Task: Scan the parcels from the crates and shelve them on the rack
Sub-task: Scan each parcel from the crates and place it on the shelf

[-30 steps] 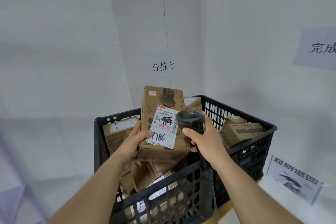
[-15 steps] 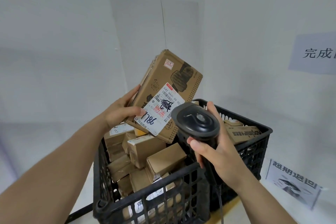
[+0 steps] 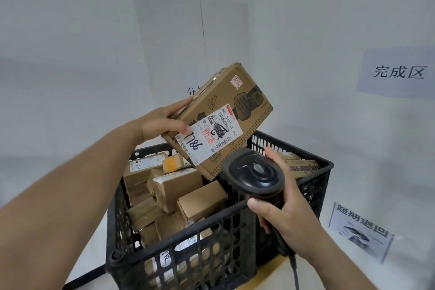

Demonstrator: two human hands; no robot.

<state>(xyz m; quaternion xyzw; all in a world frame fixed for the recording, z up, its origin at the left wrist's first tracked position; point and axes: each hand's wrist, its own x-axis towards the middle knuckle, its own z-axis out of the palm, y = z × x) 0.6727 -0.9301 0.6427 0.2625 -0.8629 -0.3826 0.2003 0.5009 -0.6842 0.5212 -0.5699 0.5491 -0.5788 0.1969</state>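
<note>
Up front, the left hand [image 3: 162, 122] pinches a cardboard box [image 3: 221, 122] by its near corner, thumb on the labelled face and fingers curled behind the edge; the box is lifted clear of the crate and tilted so that its white label [image 3: 211, 136], barcode and all, faces the person and the scanner; the right hand [image 3: 284, 216] wraps round the handle of a black scanner [image 3: 255, 176], fingers curled tight, the head held just below the box's lower corner; its rounded back is toward the camera, so the reading window probably points at the label, and this looks like the scanning step, with shelving not yet begun; under both sits a black plastic crate [image 3: 179, 240] heaped with more brown parcels [image 3: 179, 188], which suggests plenty of work left; on the white walls hang paper signs [image 3: 397, 73], one upper right and another lower right; no rack is in view.
</note>
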